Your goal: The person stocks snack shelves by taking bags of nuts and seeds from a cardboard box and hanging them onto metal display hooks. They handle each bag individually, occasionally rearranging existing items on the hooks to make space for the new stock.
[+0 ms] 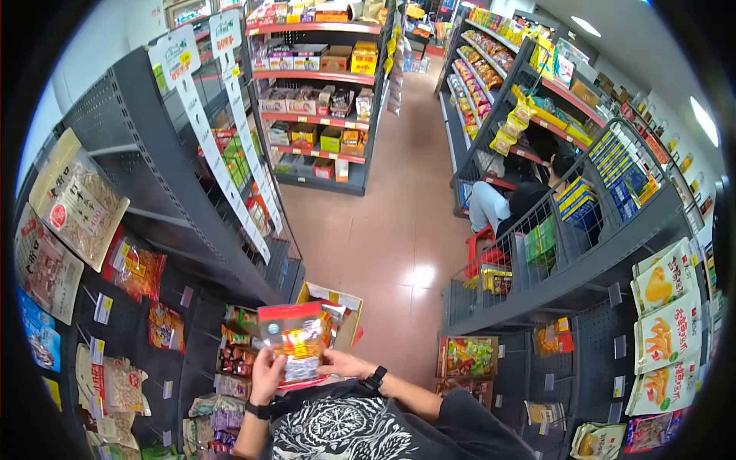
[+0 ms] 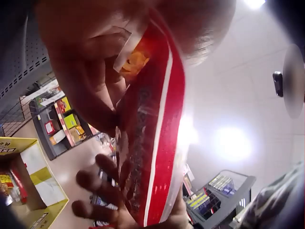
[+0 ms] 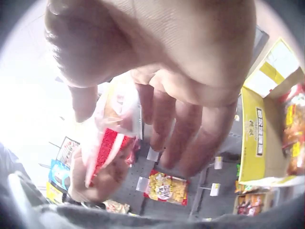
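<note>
A red-topped snack packet point(image 1: 290, 316) with a clear lower part is held up in front of the chest. My left hand point(image 1: 266, 376) grips its left side, the thumb lying on the front. On the other side my right hand point(image 1: 345, 364) pinches the packet's edge. Seen edge-on in the left wrist view, the packet point(image 2: 167, 124) shows a red band with a white stripe and orange pieces inside. In the right wrist view its clear corner point(image 3: 121, 102) sits between thumb and forefinger, the other fingers reaching out nearly straight.
Just beyond the packet stands an open yellow cardboard box point(image 3: 252, 138) with packets inside. Hanging snack bags point(image 1: 138, 268) line the dark shelving at left; more bags point(image 1: 663, 330) hang at right. A person in light trousers point(image 1: 487, 205) is low beside the right shelves. The tiled aisle point(image 1: 383, 230) runs ahead.
</note>
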A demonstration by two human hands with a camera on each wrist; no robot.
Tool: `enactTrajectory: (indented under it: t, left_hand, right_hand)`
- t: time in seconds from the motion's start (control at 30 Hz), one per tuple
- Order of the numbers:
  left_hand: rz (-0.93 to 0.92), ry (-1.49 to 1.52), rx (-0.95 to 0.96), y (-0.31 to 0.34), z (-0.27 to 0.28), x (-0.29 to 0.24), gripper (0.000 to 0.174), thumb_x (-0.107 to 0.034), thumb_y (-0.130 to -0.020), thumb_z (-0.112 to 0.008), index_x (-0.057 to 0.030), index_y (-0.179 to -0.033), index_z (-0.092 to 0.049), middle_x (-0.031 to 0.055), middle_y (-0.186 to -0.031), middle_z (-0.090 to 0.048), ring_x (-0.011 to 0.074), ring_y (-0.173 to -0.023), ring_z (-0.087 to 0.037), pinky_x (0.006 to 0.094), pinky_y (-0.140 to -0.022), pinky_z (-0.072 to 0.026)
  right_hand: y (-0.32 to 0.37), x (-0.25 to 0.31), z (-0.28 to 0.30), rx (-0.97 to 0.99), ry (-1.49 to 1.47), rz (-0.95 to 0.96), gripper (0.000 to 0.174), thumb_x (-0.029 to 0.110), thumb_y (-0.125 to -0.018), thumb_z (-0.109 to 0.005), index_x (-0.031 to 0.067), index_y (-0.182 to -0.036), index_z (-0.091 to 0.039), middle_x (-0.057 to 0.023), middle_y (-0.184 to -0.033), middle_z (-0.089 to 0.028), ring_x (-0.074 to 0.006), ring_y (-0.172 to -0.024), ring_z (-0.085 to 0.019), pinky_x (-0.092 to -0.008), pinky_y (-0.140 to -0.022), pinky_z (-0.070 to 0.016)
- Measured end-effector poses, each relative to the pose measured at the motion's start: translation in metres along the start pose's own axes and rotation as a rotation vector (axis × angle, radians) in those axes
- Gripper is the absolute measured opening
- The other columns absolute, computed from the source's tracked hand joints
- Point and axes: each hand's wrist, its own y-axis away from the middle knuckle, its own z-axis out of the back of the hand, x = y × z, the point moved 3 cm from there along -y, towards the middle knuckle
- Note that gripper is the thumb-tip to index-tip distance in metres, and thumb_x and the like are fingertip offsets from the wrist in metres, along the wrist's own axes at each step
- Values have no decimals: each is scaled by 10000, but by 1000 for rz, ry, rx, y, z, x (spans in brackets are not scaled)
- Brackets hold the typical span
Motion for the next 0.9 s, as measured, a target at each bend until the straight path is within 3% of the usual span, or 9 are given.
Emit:
enactTrajectory:
  t: [0.17,0.4,0.53,0.57,0.67,0.7,0.73,0.8,0.9]
  left_hand:
    - [-36,-95,100,-20,21,25,318,-95,-901,-562,41,-1166,-449,85,-993,-587,129,-866,-571,267,-760,-474]
    - [-8,-365,147,-19,67,39,444,-163,-854,-639,56,-1198,-465,152,-1046,-609,196,-959,-606,300,-822,-486]
    - [-108,-426,133,-22,90,39,488,-209,-826,-675,51,-1193,-482,158,-1080,-607,209,-907,-622,311,-783,-504]
    - [76,-406,190,-19,93,31,517,-243,-819,-686,44,-1198,-484,152,-1096,-604,209,-908,-621,312,-785,-502]
    - [14,-349,158,-6,107,-7,538,-296,-841,-666,33,-1222,-476,140,-1038,-632,168,-881,-611,304,-758,-496]
    - [242,-229,185,0,113,-17,502,-295,-851,-656,19,-1210,-503,133,-1037,-636,167,-868,-613,312,-758,-497]
    - [-128,-240,122,-1,120,-17,450,-277,-859,-649,9,-1188,-534,115,-1011,-643,144,-840,-611,301,-738,-499]
    - [-163,-253,7,-1,142,-38,429,-256,-855,-655,18,-1167,-550,102,-999,-645,132,-845,-604,294,-738,-498]
    - [-269,-106,-333,-7,193,-57,438,-212,-836,-675,37,-1169,-538,107,-1021,-635,143,-905,-591,283,-781,-488]
  right_hand:
    - [-34,-58,9,-230,-330,135,446,74,-847,-645,-21,-1231,-439,-76,-1170,-565,-146,-1040,-550,-286,-919,-441]
    - [-51,-49,-3,-534,-250,32,413,94,-865,-623,10,-1230,-450,-43,-1106,-600,-112,-956,-573,-266,-830,-469]
    - [-65,-36,-27,-263,-239,104,433,47,-844,-629,8,-1233,-443,-53,-1139,-581,-143,-1016,-565,-285,-882,-457]
    - [-73,-47,-32,-202,-254,98,460,25,-836,-631,13,-1248,-426,-57,-1182,-555,-150,-1075,-538,-295,-927,-433]
    - [-84,-21,-61,-60,-218,14,518,23,-841,-620,20,-1302,-384,-66,-1236,-525,-175,-1133,-509,-332,-979,-402]
    - [-89,-5,-72,-71,-217,36,528,24,-848,-611,25,-1319,-372,-68,-1240,-523,-186,-1139,-508,-343,-985,-397]
    - [-98,-12,-74,-112,-217,116,512,32,-852,-607,30,-1313,-384,-79,-1226,-531,-191,-1090,-546,-342,-939,-439]
    - [-110,-9,-79,-183,-182,21,447,35,-861,-602,18,-1270,-420,-95,-1126,-588,-165,-958,-607,-276,-791,-507]
    - [-134,-28,-73,-278,-112,-101,386,50,-876,-589,5,-1233,-450,-110,-1062,-611,-180,-924,-622,-279,-780,-511]
